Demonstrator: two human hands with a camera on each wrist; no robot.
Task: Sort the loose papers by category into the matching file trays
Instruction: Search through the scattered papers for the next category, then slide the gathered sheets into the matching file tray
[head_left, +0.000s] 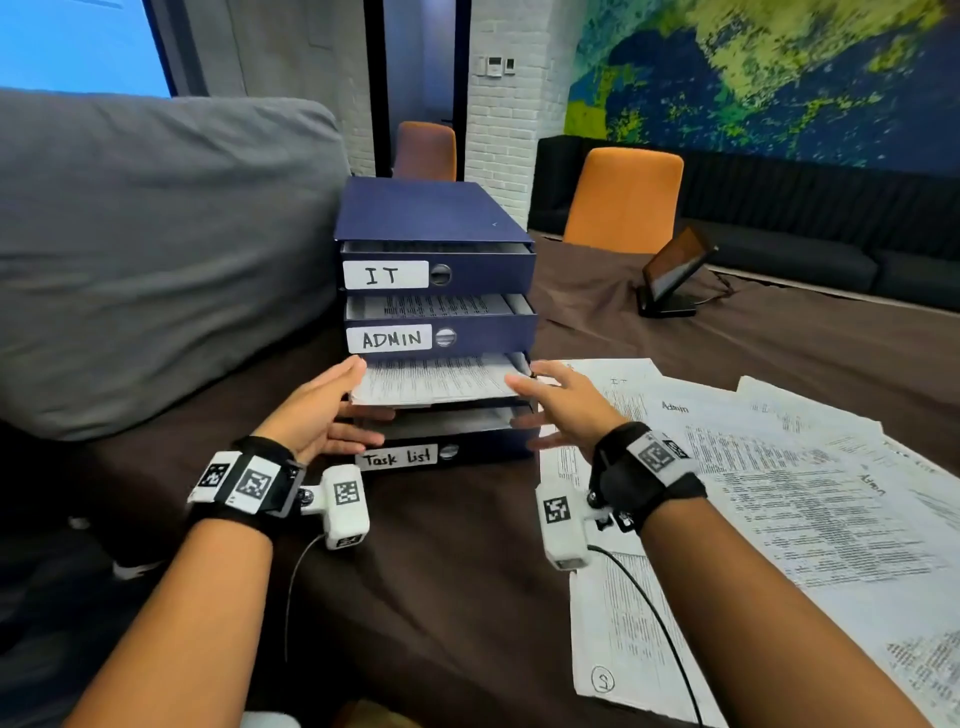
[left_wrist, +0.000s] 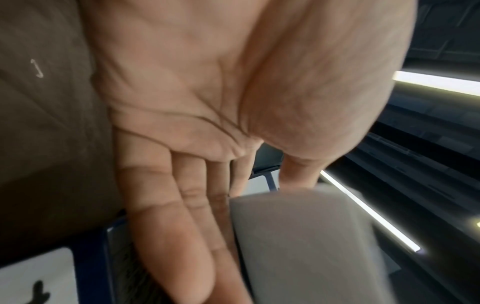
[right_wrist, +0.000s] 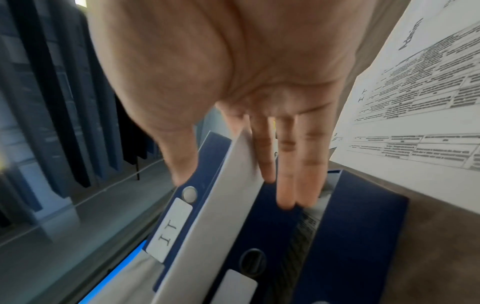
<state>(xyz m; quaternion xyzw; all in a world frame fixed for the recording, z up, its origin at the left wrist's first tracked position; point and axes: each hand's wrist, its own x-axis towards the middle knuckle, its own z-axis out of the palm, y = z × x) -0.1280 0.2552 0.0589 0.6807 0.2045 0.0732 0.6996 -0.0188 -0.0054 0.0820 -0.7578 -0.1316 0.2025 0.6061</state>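
A dark blue file tray unit (head_left: 436, 213) stands on the table with drawers labelled IT (head_left: 483, 270), ADMIN (head_left: 488, 332) and Task list (head_left: 397, 458). A printed sheaf of paper (head_left: 436, 379) hovers flat between the ADMIN drawer and the pulled-out Task list tray. My left hand (head_left: 358, 400) pinches its left edge, thumb on top and fingers underneath. On the sheaf's right edge my right hand (head_left: 524, 408) holds it the same way. The left wrist view shows the left hand (left_wrist: 207, 205) under the grey sheet (left_wrist: 298, 236). The right wrist view shows the sheet (right_wrist: 207, 226) between my right thumb and fingers (right_wrist: 285, 185).
Several loose printed papers (head_left: 753, 467), some headed Admin or IT, are spread over the brown table cloth (head_left: 441, 571) to the right. A tablet on a stand (head_left: 670, 275) sits farther back right. A big grey cushion (head_left: 156, 249) lies at left. Orange chairs (head_left: 623, 202) stand behind.
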